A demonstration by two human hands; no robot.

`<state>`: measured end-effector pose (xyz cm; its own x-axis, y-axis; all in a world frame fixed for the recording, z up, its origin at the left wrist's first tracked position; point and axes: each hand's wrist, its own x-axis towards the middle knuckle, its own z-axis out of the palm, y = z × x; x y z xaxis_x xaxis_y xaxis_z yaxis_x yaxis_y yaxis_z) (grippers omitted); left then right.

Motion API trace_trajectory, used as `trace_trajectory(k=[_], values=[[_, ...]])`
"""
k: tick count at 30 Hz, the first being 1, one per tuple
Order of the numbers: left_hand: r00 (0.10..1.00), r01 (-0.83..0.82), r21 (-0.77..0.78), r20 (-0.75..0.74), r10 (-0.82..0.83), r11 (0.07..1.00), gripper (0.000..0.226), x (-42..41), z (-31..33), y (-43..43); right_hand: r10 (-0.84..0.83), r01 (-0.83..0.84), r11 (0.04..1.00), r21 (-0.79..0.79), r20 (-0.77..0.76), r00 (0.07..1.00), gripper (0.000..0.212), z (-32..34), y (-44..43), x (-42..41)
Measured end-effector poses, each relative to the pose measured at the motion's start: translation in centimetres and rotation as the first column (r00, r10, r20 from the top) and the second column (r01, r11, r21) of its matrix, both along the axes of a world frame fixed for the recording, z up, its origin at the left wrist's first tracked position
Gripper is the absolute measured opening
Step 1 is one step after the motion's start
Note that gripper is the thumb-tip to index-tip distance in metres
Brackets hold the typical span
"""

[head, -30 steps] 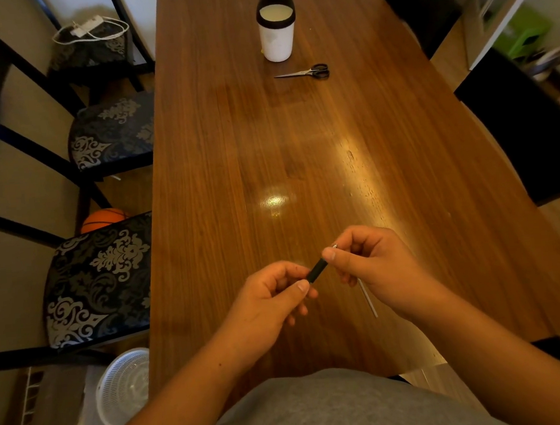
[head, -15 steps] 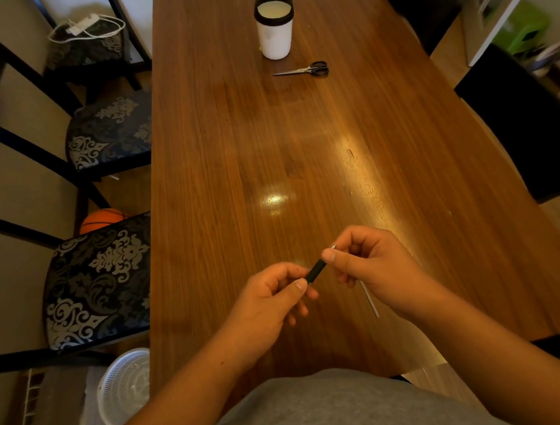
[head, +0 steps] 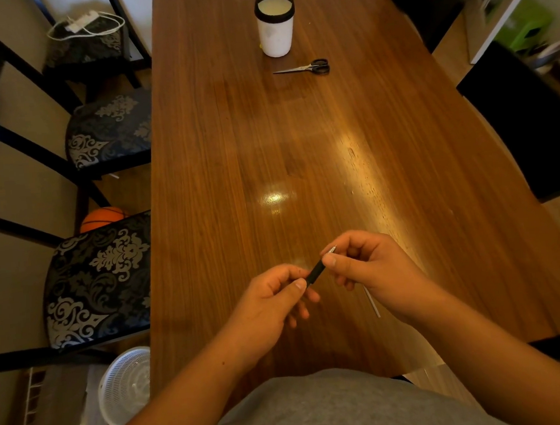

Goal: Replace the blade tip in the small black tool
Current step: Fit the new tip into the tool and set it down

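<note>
Left hand (head: pixel 272 308) pinches the near end of the small black tool (head: pixel 316 271); right hand (head: pixel 373 268) pinches its far end, where a silver blade tip (head: pixel 333 249) pokes out, above the near end of the table (head: pixel 265 129). A thin rod (head: pixel 372 302) lies beneath the right hand; scissors (head: pixel 307 67) lie far off

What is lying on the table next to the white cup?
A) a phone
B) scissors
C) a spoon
B: black-handled scissors lie flat on the table, just beside the white cup.
</note>
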<state>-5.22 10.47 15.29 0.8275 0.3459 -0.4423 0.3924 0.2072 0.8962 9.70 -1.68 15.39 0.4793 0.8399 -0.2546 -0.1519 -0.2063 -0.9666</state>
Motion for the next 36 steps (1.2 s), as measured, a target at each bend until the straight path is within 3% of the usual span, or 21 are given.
trace_trajectory(k=[11,19,22,24,27,29,34,36], values=[[1.0,-0.007,-0.002,-0.016,0.007,1.0,0.018,-0.2,-0.6,0.2,-0.057,0.057,0.998,-0.015,-0.005,0.998,0.022,-0.2,0.0,0.0],[1.0,-0.011,0.017,0.008,0.011,1.0,0.016,-0.2,-1.3,0.1,-0.051,0.052,0.999,0.006,-0.043,0.998,0.01,-0.3,-0.2,0.0],[0.996,-0.076,0.134,0.05,0.07,0.988,0.015,0.0,-1.4,-0.1,-0.118,0.119,0.993,0.007,-0.076,0.99,0.009,-0.4,0.1,-0.4],[0.992,-0.109,0.291,0.099,0.084,0.951,0.014,0.2,-1.6,-0.3,-0.166,0.168,0.986,0.016,-0.095,0.982,0.011,-0.6,0.2,-0.8],[0.988,-0.125,0.55,0.149,0.05,0.825,0.012,0.4,-1.8,-0.5,-0.22,0.224,0.974,0.035,-0.099,0.97,0.017,-0.8,0.4,-1.2],[0.986,-0.134,0.634,0.162,0.038,0.761,0.01,0.4,-1.9,-0.5,-0.24,0.245,0.969,0.038,-0.102,0.965,0.018,-0.8,0.6,-1.3],[0.995,-0.088,0.454,0.085,0.056,0.886,0.009,0.8,-2.8,-0.4,-0.195,0.193,0.981,-0.037,-0.101,0.976,0.004,-1.8,-0.1,-0.6],[0.998,-0.061,0.375,0.034,0.052,0.925,0.009,0.7,-3.5,-0.4,-0.148,0.14,0.982,-0.124,-0.05,0.988,0.016,-2.8,-1.3,0.3]])
